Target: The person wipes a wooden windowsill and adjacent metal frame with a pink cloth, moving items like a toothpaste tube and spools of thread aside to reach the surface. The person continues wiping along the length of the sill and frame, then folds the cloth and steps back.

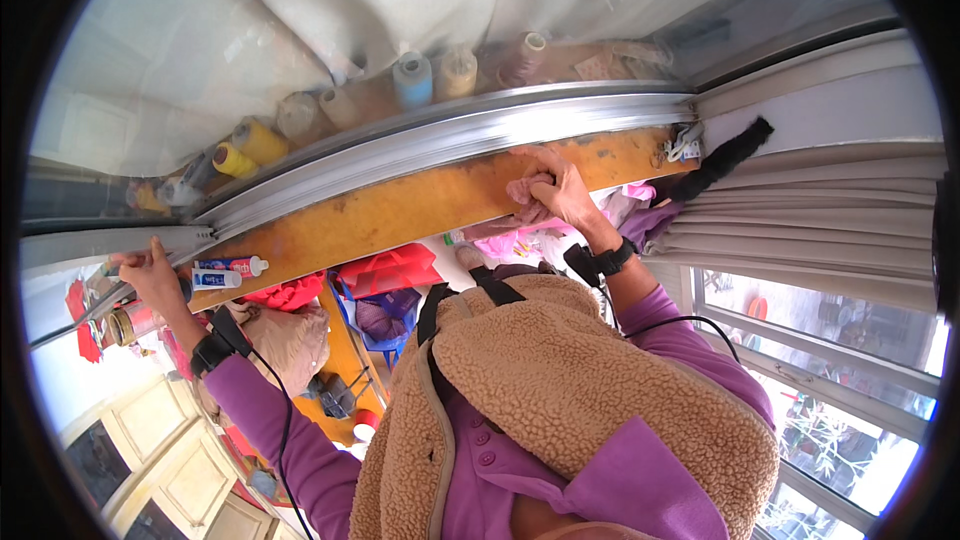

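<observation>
A pink cloth is bunched in my right hand, which is at the wooden sill, its fingers reaching the sill's back edge. My left hand is raised at the left end of the sill, by the metal window frame; its index finger points up and I cannot tell whether it touches the frame. Two toothpaste-like tubes lie on the sill just right of my left hand. A metal sliding track runs along the sill's back edge.
Behind the glass stand thread cones, among them a blue one and a yellow one. A black fuzzy duster leans by the gray curtain at right. Red bags and a jar are below the sill.
</observation>
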Available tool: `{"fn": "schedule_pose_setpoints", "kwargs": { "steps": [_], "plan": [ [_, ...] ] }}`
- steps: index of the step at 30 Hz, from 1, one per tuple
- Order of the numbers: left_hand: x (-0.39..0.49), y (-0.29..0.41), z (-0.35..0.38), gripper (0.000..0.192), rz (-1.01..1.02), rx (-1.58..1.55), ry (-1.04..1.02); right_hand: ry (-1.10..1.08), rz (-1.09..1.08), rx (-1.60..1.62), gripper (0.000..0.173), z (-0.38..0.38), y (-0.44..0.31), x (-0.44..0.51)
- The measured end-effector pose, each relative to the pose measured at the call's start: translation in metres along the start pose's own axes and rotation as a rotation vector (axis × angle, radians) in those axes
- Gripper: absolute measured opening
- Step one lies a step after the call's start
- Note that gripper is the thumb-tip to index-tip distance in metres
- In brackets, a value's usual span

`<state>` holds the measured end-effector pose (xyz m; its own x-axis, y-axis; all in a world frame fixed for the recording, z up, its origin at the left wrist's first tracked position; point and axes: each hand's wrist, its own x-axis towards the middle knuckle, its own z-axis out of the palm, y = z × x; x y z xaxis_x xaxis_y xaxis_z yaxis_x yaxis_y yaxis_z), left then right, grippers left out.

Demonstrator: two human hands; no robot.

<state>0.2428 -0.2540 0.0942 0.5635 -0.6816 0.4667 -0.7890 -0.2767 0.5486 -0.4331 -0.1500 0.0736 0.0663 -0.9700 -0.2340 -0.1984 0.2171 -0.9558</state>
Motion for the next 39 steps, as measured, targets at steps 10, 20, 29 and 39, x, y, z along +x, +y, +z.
{"fn": "schedule_pose_setpoints", "kwargs": {
  "steps": [10,20,29,39],
  "plan": [
    [-0.006,0.005,-0.001,0.057,-0.03,-0.046,-0.035,-0.339,0.224,-0.015,0.077,0.01,0.025,-0.028],
    [-0.238,0.157,0.015,0.027,0.08,-0.6,-0.615,-0.428,0.337,0.702,0.081,0.018,0.009,-0.043],
    [-0.311,0.268,0.007,0.025,0.25,-0.722,-1.057,-0.592,0.338,0.835,0.088,0.046,0.004,-0.041],
    [-0.32,0.262,0.014,0.011,0.3,-0.73,-0.976,-0.671,0.39,0.907,0.082,0.053,0.0,-0.037]
  ]
}}
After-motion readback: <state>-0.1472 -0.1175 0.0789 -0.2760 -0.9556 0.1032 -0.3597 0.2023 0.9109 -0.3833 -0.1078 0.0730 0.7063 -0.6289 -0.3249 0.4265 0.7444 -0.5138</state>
